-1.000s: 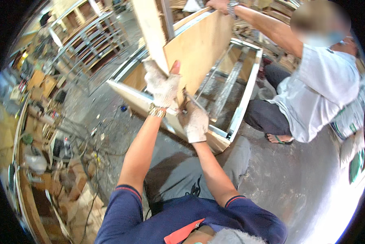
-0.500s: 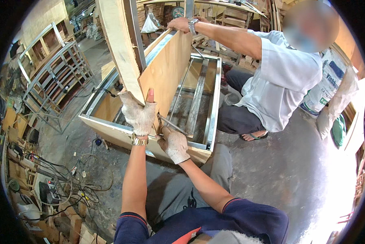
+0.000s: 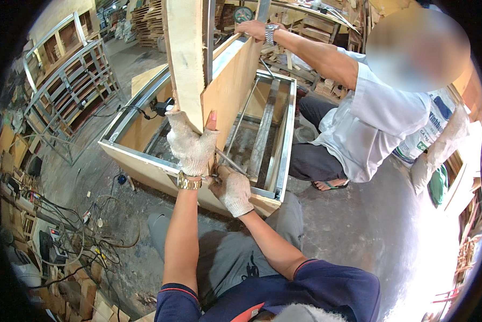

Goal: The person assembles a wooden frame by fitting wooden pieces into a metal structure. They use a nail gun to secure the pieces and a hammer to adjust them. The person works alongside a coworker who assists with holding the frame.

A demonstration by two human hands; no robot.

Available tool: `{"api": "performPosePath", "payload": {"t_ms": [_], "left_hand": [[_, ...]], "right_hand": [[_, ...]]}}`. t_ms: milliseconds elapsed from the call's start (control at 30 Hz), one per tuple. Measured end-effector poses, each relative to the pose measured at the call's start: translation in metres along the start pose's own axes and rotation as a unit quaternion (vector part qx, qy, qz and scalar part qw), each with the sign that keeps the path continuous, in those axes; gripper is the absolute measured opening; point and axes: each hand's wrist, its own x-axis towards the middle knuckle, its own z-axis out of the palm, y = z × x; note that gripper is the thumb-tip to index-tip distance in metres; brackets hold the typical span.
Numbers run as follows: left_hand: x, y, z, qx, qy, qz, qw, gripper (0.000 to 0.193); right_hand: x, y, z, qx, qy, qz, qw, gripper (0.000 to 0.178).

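Note:
My left hand [image 3: 189, 142], in a white knit glove, is closed around the lower end of an upright plywood panel [image 3: 226, 96], its bare thumb tip pointing up along the face. The panel has a metal-edged frame and stands tilted over an open plywood box [image 3: 139, 163] rimmed with metal. Just below, my gloved right hand [image 3: 232, 190] is curled at the box's near rim, its fingertips partly hidden, so what it grips cannot be made out. A thin metal rod [image 3: 231, 162] slants beside it. Opposite, a co-worker's hand [image 3: 251, 30] rests on the panel's far upper edge.
The co-worker in a pale shirt [image 3: 345, 115] crouches right of the box. A black device with a cable [image 3: 162, 107] sits at its left rim. Tangled cables [image 3: 90, 236] and wood offcuts lie left. A metal frame [image 3: 74, 80] stands behind; sacks [image 3: 428, 126] stand at right.
The panel and my left hand have shifted slightly right relative to the box, showing more of the black device. My right hand stays at the near rim. The view has turned a little.

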Motion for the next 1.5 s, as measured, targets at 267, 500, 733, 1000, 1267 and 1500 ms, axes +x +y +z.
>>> {"api": "performPosePath", "payload": {"t_ms": [267, 500, 733, 1000, 1267, 1500], "left_hand": [[0.001, -0.003, 0.001, 0.142, 0.005, -0.038, 0.989, 0.064], [0.006, 0.034, -0.013, 0.195, -0.078, -0.144, 0.967, 0.071], [-0.017, 0.027, -0.036, 0.05, -0.049, -0.076, 0.995, 0.092], [-0.075, 0.041, -0.158, 0.124, 0.027, -0.102, 0.987, 0.09], [0.017, 0.144, -0.399, 0.427, 0.178, 0.094, 0.882, 0.03], [0.177, 0.275, -0.628, 0.751, 0.216, 0.078, 0.62, 0.03]], "right_hand": [[-0.003, 0.052, 0.049, -0.069, 0.081, -0.06, 0.993, 0.036], [0.014, 0.069, 0.047, 0.211, 0.039, -0.055, 0.975, 0.041], [0.013, 0.034, 0.012, 0.014, 0.044, -0.061, 0.997, 0.049], [0.013, 0.033, 0.002, 0.048, -0.012, -0.064, 0.997, 0.051], [0.008, 0.036, -0.002, 0.075, -0.016, -0.087, 0.993, 0.045], [0.007, 0.036, -0.001, 0.075, -0.01, -0.07, 0.995, 0.043]]}}
